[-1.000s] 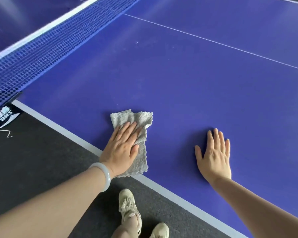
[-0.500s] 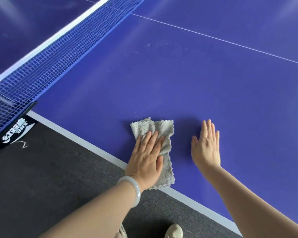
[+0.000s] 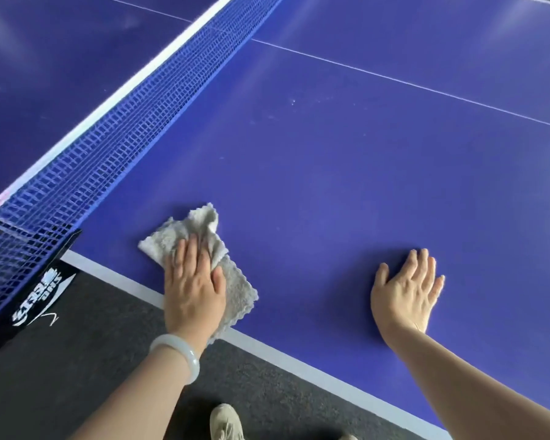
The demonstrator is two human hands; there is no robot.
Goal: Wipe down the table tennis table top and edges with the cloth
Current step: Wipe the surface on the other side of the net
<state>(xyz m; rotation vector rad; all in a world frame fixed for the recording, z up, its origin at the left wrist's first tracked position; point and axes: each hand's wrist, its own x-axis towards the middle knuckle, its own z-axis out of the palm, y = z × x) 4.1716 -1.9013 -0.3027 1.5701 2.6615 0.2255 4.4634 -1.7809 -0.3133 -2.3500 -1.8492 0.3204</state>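
My left hand [image 3: 194,290] lies flat on the cloth [image 3: 235,296], fingers straight and close together, pressing it down onto the blue worktop [image 3: 331,185]. The cloth is grey and rumpled, and it sits at the near side of the worktop. Its lower corner reaches onto the white edge line [image 3: 267,341], and its bunched top corner pokes out past my fingertips towards the net [image 3: 115,128]. A pale bracelet [image 3: 180,354] rings my left wrist.

My right hand [image 3: 405,293] rests palm down on the bare worktop, well apart from the cloth, fingers straight and a little spread, thumb out to the side. It holds nothing.

The net runs from the near left corner up and away to the right, with a white band along its top. Its black clamp [image 3: 42,290], printed with a white logo, grips the edge of the worktop just left of the cloth. A thin white centre line [image 3: 394,79] crosses the far part of the worktop.

Below the edge is dark grey floor [image 3: 77,360], and the toe of my light shoe [image 3: 226,422] shows at the bottom between my arms
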